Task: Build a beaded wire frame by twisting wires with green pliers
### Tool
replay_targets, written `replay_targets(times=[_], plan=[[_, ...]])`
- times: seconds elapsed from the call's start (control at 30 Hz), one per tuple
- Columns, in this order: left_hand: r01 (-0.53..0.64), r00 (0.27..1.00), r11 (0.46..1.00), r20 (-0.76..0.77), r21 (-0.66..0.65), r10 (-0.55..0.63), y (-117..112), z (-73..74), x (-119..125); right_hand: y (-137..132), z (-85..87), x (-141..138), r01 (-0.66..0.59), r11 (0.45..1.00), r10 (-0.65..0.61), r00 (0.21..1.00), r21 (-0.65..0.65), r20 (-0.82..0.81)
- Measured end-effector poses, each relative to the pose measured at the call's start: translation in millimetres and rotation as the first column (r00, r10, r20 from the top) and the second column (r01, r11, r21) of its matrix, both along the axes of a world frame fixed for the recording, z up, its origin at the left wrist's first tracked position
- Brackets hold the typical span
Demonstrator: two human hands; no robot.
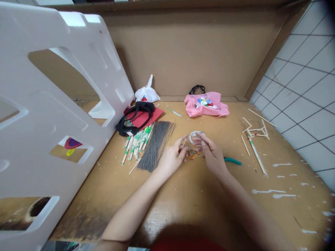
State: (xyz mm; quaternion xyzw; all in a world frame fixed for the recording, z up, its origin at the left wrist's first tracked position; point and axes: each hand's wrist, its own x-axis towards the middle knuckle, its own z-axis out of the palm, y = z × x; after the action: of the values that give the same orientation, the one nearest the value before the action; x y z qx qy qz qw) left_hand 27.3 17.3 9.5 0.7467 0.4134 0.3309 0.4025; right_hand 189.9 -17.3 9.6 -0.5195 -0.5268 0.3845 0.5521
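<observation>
My left hand [172, 157] is closed in a pinch, with something thin and small at its fingertips that I cannot make out. Facing it, my right hand [213, 153] has its fingers bent together over the edge of a white ring-shaped roll [191, 136]; what those fingers hold, if anything, is hidden. Between the hands, on the table, lies a small heap of coloured rubber bands [193, 153]. Teal-handled pliers [232, 161] stick out from behind my right hand. Left of my left hand is a spread bundle of thin grey wires [157, 146].
Wrapped chopsticks [136, 144], a black head strap [134, 118] and red paper [157, 113] lie left. A white bag [148, 94] and a pink bag [191, 109] stand behind. A stick frame [258, 134] lies right. A white plastic panel [65, 115] rises along the left.
</observation>
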Motion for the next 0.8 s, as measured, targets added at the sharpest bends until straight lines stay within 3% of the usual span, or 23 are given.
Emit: replay_targets(times=[0.1, 0.2, 0.3, 0.37, 0.43, 0.57, 0.63, 0.7, 0.8], plan=[[-0.104, 0.992, 0.971, -0.048, 0.215, 0.116, 2, -3.0, 0, -3, 4.9, 7, -0.159, 0.987, 0.157, 0.986, -0.033, -0.051], [-0.149, 0.988, 0.865, 0.028, 0.479, 0.155, 7, -7.2, -5, -5, 16.2, 22, -0.37, 0.928, 0.354, 0.915, -0.048, -0.195], [-0.063, 0.997, 0.705, 0.021, 0.707, 0.068, 11, -10.2, -12, -7, 26.2, 34, -0.484, 0.875, 0.469, 0.856, -0.019, -0.216], [0.011, 1.0, 0.658, -0.025, 0.753, 0.012, 12, -12.0, -16, -10, 29.8, 35, -0.516, 0.856, 0.506, 0.847, -0.024, -0.161], [0.033, 0.999, 0.681, -0.035, 0.732, -0.011, 12, -15.3, -18, -13, 31.3, 31, -0.504, 0.863, 0.5, 0.862, -0.028, -0.088], [0.015, 0.998, 0.808, 0.036, 0.59, -0.045, 9, -26.0, -18, -21, 34.4, 19, -0.456, 0.889, 0.457, 0.889, -0.039, 0.032], [0.021, 0.996, 0.842, 0.064, 0.539, -0.065, 8, -29.4, -16, -24, 37.4, 14, -0.451, 0.891, 0.454, 0.888, -0.05, 0.075], [0.045, 0.992, 0.859, 0.081, 0.51, -0.1, 7, -27.7, -12, -27, 39.9, 11, -0.429, 0.902, 0.431, 0.892, -0.047, 0.133], [0.119, 0.974, 0.881, 0.12, 0.458, -0.194, 3, -14.6, -6, -27, 39.9, 11, -0.309, 0.951, 0.291, 0.912, 0.016, 0.289]])
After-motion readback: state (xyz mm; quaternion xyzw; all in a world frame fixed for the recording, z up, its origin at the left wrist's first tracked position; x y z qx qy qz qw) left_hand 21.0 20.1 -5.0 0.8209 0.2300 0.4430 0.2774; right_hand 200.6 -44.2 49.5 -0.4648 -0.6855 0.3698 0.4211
